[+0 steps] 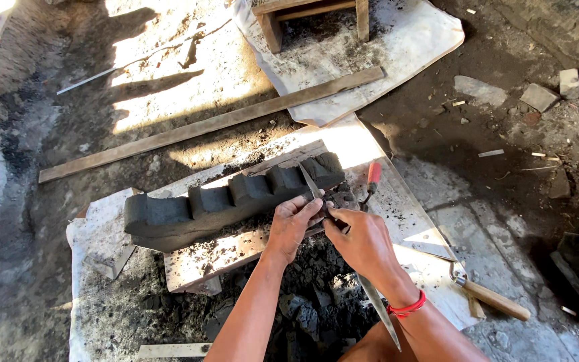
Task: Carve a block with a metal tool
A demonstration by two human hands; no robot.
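At the far left, a white sheet (95, 295) is lying spread over the dirt floor (28, 201), with dark crumbs scattered on it. On that sheet a pale board (202, 258) is being used as a low worktop, and a long dark carved block (216, 201), cut into a row of rounded ridges, is resting along it, running from lower left up to upper right. Behind it, a long wooden plank (209, 124) is lying diagonally across the sunlit ground.

Towards the middle, the left hand (293, 221) is being pressed against the front face of the block near its right end, its fingers curled closed on the stone and touching a long thin metal blade (316, 194). Just beside it, the right hand (363, 241), with a red band (407, 307) around the wrist, is being kept closed around the same blade, whose lower end is sticking out past the forearm. Below the hands, a heap of dark chips (309, 295) is lying.

Further right, a red-handled tool (372, 177) is lying on the sheet just beside the block's end. A wooden-handled tool (494, 299) is lying near the sheet's right edge, and small stones (541, 96) are lying well apart at the upper right.
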